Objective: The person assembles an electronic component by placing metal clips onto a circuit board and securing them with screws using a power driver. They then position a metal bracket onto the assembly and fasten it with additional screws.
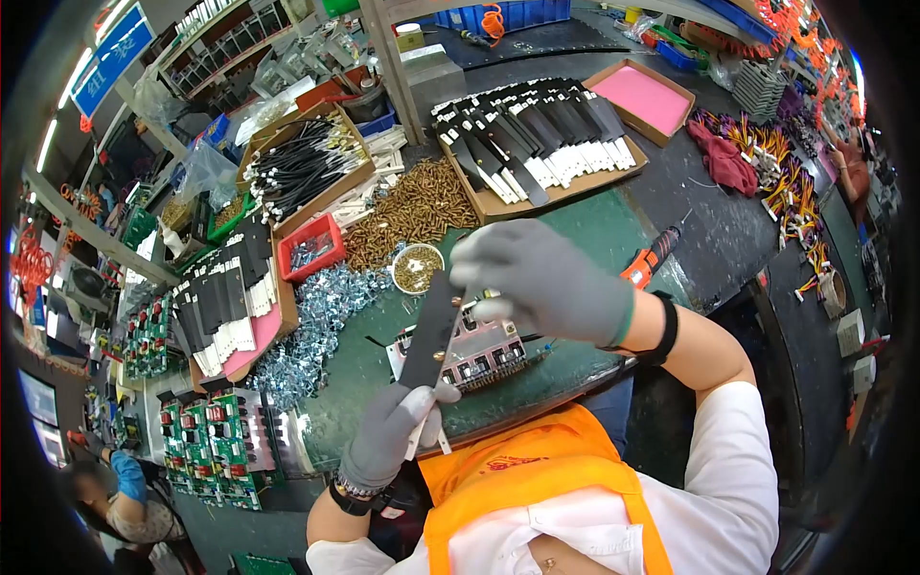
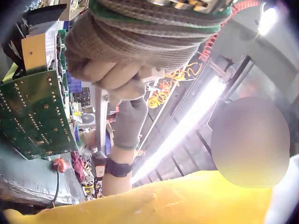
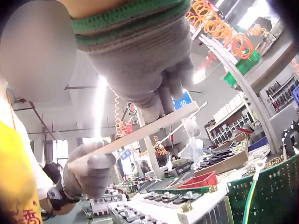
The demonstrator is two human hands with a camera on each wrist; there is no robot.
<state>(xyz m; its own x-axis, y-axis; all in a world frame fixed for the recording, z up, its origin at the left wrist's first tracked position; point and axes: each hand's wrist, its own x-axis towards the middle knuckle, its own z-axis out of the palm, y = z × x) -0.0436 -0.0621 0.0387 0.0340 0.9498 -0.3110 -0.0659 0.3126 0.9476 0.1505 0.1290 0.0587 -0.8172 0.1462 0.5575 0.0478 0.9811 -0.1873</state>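
Observation:
A long black strip with white tabs at its lower end is held tilted above the bench. My gloved left hand grips it near those tabs, the thumb across its face. At the upper end, the fingers of my gloved right hand pinch the strip, which the right wrist view shows edge-on as a pale bar. Two brass-coloured pieces show along its right edge in the head view. Behind and below lies a circuit board assembly with several black components, partly covered by the strip.
A white tub of brass screws stands beside a brass screw pile and silvery metal clips. A red tray, a carton of black strips and an orange power screwdriver surround the work. Green circuit boards lie left.

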